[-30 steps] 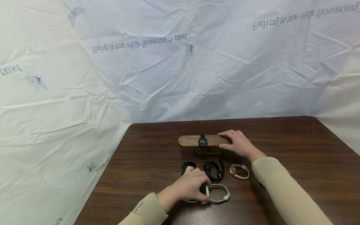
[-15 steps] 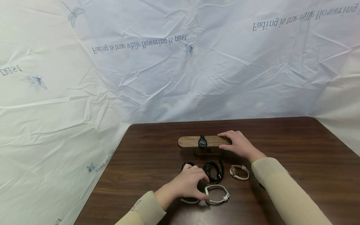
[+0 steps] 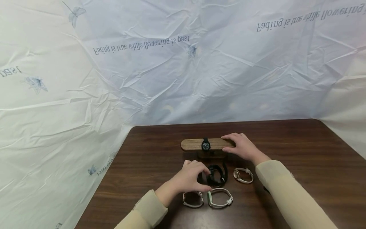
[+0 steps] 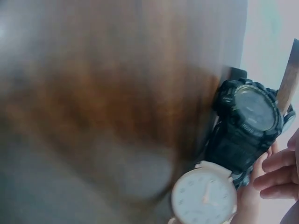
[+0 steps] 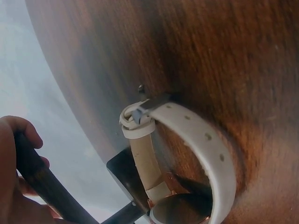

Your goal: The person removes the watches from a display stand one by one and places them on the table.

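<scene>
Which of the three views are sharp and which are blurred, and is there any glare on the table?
Head view: sharp overall, even soft light, a faint sheen on the table, the backdrop text mirrored. Left wrist view: table surface strongly blurred, but the black watch and white dial watch are fairly clear. Right wrist view: the white strap watch is sharp, and the right hand at the edge is soft.

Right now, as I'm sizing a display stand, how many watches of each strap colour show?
Black: 2, stand watch, table watch
White: 3, right watch, mint-faced watch, near-left watch
Total: 5 visible; left hand may cover more.
</scene>
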`<state>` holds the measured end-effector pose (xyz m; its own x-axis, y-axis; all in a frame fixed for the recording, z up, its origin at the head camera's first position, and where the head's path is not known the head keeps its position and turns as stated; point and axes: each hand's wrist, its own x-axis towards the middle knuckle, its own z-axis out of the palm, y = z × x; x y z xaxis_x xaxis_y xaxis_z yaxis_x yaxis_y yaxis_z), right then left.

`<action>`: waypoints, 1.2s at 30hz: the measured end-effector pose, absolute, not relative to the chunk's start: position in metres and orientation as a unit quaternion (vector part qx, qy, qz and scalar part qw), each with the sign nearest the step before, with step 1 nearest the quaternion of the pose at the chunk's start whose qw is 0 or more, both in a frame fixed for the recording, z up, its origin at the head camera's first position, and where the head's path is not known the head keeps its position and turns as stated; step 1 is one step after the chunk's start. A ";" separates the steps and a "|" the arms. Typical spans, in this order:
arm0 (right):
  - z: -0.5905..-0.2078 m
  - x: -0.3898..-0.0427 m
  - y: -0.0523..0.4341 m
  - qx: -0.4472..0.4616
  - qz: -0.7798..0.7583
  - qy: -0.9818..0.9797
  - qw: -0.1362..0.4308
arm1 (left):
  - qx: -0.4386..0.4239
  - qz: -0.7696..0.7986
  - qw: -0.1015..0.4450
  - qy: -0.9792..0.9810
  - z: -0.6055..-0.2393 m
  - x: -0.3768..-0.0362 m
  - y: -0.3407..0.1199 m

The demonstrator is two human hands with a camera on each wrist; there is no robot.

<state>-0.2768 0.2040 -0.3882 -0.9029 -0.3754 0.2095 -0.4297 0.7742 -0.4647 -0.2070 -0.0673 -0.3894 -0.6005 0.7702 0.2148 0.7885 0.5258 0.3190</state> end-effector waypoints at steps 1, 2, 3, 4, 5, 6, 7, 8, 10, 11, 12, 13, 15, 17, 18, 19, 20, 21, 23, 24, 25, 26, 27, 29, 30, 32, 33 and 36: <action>-0.388 -0.277 0.204 0.214 0.260 -0.940 0.053 | -0.442 -0.201 0.022 -0.874 -0.388 -0.209 -0.068; -0.389 -0.277 0.204 0.214 0.259 -0.940 0.053 | -0.438 -0.205 0.023 -0.875 -0.386 -0.211 -0.068; -0.389 -0.277 0.204 0.214 0.259 -0.940 0.053 | -0.433 -0.208 0.024 -0.877 -0.385 -0.213 -0.069; -0.389 -0.277 0.204 0.214 0.259 -0.940 0.053 | -0.428 -0.210 0.026 -0.879 -0.384 -0.215 -0.069; -0.389 -0.277 0.204 0.214 0.259 -0.941 0.052 | -0.422 -0.208 0.030 -0.882 -0.384 -0.217 -0.070; -0.389 -0.277 0.204 0.213 0.259 -0.940 0.052 | -0.416 -0.207 0.034 -0.885 -0.383 -0.219 -0.070; -0.389 -0.277 0.204 0.212 0.260 -0.941 0.051 | -0.411 -0.205 0.039 -0.887 -0.383 -0.221 -0.071; -0.389 -0.277 0.204 0.212 0.259 -0.941 0.051 | -0.407 -0.203 0.044 -0.890 -0.384 -0.223 -0.071; -0.390 -0.277 0.204 0.211 0.259 -0.941 0.050 | -0.396 -0.196 0.052 -0.895 -0.384 -0.227 -0.071; -0.390 -0.277 0.204 0.211 0.259 -0.941 0.050 | -0.391 -0.193 0.055 -0.898 -0.384 -0.228 -0.071; -0.390 -0.277 0.204 0.212 0.259 -0.941 0.049 | -0.387 -0.193 0.058 -0.900 -0.383 -0.230 -0.071; -0.390 -0.277 0.203 0.212 0.258 -0.941 0.049 | -0.382 -0.191 0.062 -0.902 -0.383 -0.231 -0.071; -0.389 -0.277 0.203 0.213 0.255 -0.942 0.049 | -0.372 -0.186 0.068 -0.907 -0.381 -0.234 -0.071; -0.389 -0.277 0.203 0.214 0.255 -0.942 0.049 | -0.364 -0.181 0.072 -0.911 -0.379 -0.238 -0.071; -0.389 -0.278 0.203 0.214 0.254 -0.942 0.049 | -0.358 -0.178 0.073 -0.914 -0.378 -0.240 -0.071; -0.389 -0.278 0.203 0.214 0.254 -0.942 0.049 | -0.355 -0.175 0.074 -0.916 -0.378 -0.242 -0.071; -0.389 -0.278 0.204 0.215 0.254 -0.942 0.050 | -0.351 -0.171 0.073 -0.918 -0.377 -0.244 -0.071; -0.388 -0.278 0.204 0.215 0.255 -0.942 0.050 | -0.348 -0.170 0.073 -0.919 -0.377 -0.246 -0.071; -0.389 -0.278 0.204 0.216 0.255 -0.941 0.051 | -0.344 -0.169 0.073 -0.921 -0.376 -0.249 -0.071; -0.389 -0.278 0.204 0.216 0.255 -0.941 0.050 | -0.341 -0.168 0.074 -0.922 -0.376 -0.251 -0.071; -0.389 -0.278 0.204 0.217 0.255 -0.941 0.050 | -0.341 -0.170 0.075 -0.922 -0.376 -0.252 -0.070; -0.389 -0.278 0.203 0.217 0.255 -0.941 0.050 | -0.339 -0.170 0.076 -0.922 -0.376 -0.253 -0.070; -0.389 -0.278 0.203 0.216 0.256 -0.941 0.050 | -0.338 -0.172 0.077 -0.922 -0.376 -0.254 -0.070; -0.389 -0.278 0.203 0.216 0.256 -0.941 0.050 | -0.335 -0.173 0.079 -0.923 -0.375 -0.257 -0.068; -0.389 -0.278 0.203 0.216 0.256 -0.941 0.050 | -0.334 -0.173 0.081 -0.923 -0.375 -0.258 -0.067; -0.389 -0.278 0.203 0.216 0.254 -0.941 0.049 | -0.335 -0.174 0.087 -0.922 -0.376 -0.261 -0.065; -0.389 -0.278 0.203 0.215 0.254 -0.942 0.050 | -0.335 -0.174 0.090 -0.922 -0.376 -0.262 -0.063; -0.389 -0.278 0.204 0.212 0.252 -0.943 0.053 | -0.339 -0.174 0.100 -0.919 -0.377 -0.267 -0.058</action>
<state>-0.2778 0.2041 -0.3890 -0.9041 -0.3735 0.2075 -0.4272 0.7828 -0.4524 -0.2673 -0.0581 -0.3772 -0.7504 0.5885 0.3009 0.6578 0.7096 0.2525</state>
